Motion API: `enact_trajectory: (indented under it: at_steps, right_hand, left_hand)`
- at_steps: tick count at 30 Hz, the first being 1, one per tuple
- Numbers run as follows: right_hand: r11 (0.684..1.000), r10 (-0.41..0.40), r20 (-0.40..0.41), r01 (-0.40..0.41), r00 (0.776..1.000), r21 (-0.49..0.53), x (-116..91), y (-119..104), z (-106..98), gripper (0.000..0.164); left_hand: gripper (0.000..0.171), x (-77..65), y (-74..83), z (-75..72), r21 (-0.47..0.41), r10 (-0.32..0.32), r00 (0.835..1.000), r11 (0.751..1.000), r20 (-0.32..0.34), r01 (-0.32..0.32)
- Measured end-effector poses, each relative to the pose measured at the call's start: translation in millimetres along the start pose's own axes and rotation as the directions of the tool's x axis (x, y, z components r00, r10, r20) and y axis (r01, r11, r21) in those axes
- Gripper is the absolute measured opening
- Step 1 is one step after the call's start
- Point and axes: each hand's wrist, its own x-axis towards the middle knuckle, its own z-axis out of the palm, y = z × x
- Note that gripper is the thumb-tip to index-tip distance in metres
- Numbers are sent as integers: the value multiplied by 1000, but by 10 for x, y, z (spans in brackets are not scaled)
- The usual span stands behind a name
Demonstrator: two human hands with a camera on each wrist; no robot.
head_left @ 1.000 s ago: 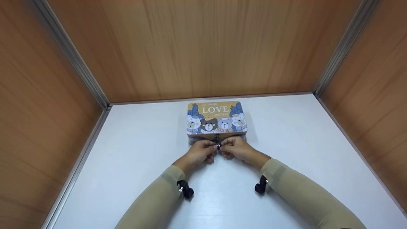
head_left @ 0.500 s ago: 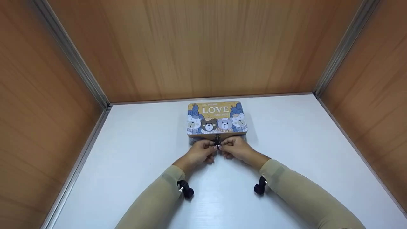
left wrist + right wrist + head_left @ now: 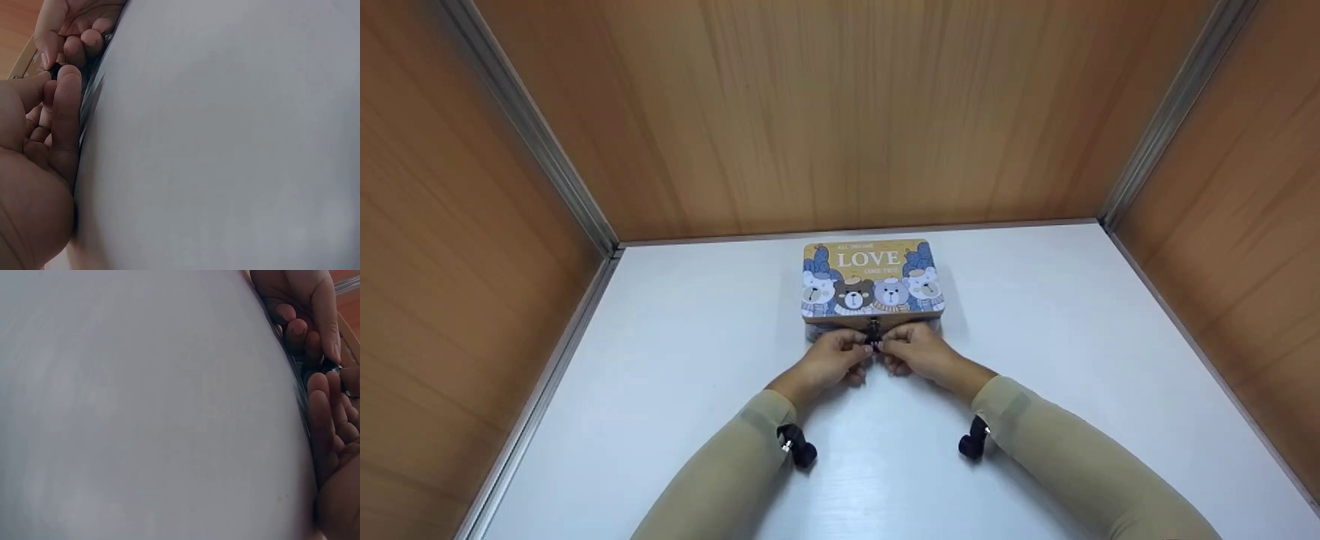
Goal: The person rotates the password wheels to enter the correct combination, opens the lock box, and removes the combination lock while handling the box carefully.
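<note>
A tin box [image 3: 872,277] with bears and the word LOVE on its yellow and blue lid stands closed on the white table [image 3: 697,315]. What looks like a small black padlock [image 3: 874,337] hangs at the latch in the middle of its front. From the left, my left hand [image 3: 831,358] pinches the padlock between thumb and fingers. My right hand [image 3: 921,352] pinches it from the other side, the thumbs almost meeting. Fingers cover most of the dark padlock [image 3: 55,70] in the left wrist view. A shiny bit of the padlock [image 3: 333,367] shows in the right wrist view.
Wood-grain panels rise at the back [image 3: 855,112], left [image 3: 472,262] and right [image 3: 1222,187] of the table, with grey metal strips [image 3: 532,142] at the corners. A black wrist device [image 3: 797,448] sits on the left sleeve, another device [image 3: 973,439] on the right.
Both hands stay at the padlock, with only slight finger and right-wrist movement. The shiny part between the thumbs looks different from before. The tin box stays in place.
</note>
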Motion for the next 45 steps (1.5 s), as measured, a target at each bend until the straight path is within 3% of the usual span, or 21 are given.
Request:
enact_trajectory:
  at_steps: [10, 18, 34, 45]
  right_hand:
    - [1000, 17, -12, -17, 1000, -18, 7, 1, 5, 22]
    - [999, 39, -28, -38, 999, 17, -6, -20, 18, 21]
    - [998, 38, -5, -38, 999, -45, 33, -15, 12, 17]
    - [998, 16, -65, -20, 998, -65, 22, -2, 44, 14]
  left_hand:
    - [18, -11, 5, 4, 1, 2, 1000, 1000, -12, -2]
    - [13, -6, -1, 4, -17, 10, 1000, 1000, -5, -10]
    - [10, 2, 2, -5, 22, -8, 1000, 1000, -6, 8]
    - [12, 2, -4, 7, 34, -6, 1000, 999, -9, 6]
